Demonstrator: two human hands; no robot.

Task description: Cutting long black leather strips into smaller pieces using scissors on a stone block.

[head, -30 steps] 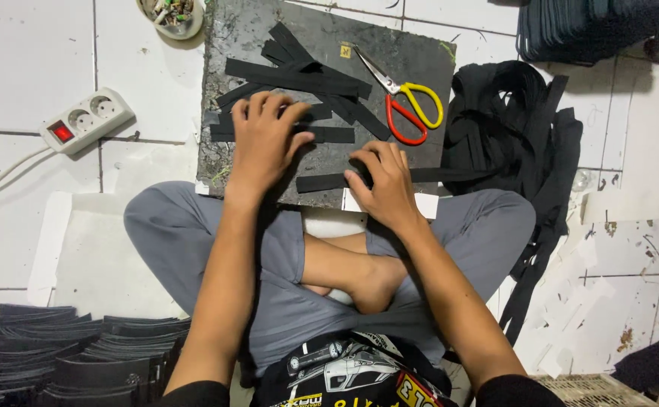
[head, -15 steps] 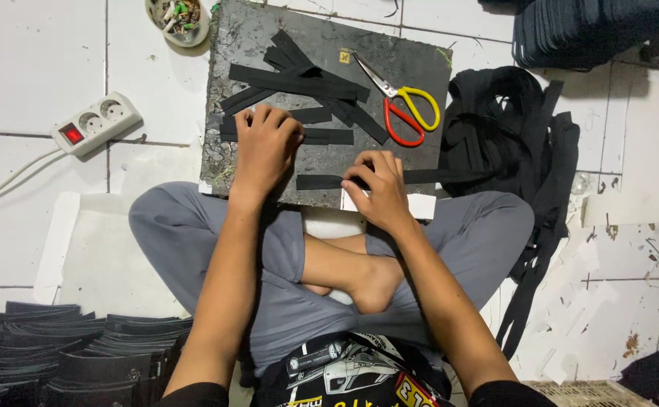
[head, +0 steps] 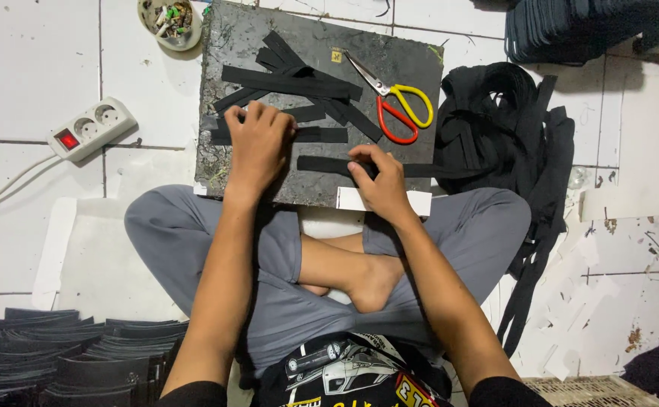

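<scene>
I sit cross-legged on a tiled floor with a dark cutting board in front of my knees. My left hand rests with curled fingers on a short black strip at the board's left side. My right hand pinches a long black strap that runs off to the right into a heap of black strapping. Several cut black strips lie crossed at the back of the board. Scissors with one red and one yellow handle lie closed on the board's right part.
A white power strip with a red switch lies on the tiles at left. A small bowl of odds and ends stands at the board's far left corner. Stacks of dark folded pieces fill the near left; more dark stacks lie far right.
My left hand's fingers have curled in from spread flat. My right hand has slid the long strap slightly up the board.
</scene>
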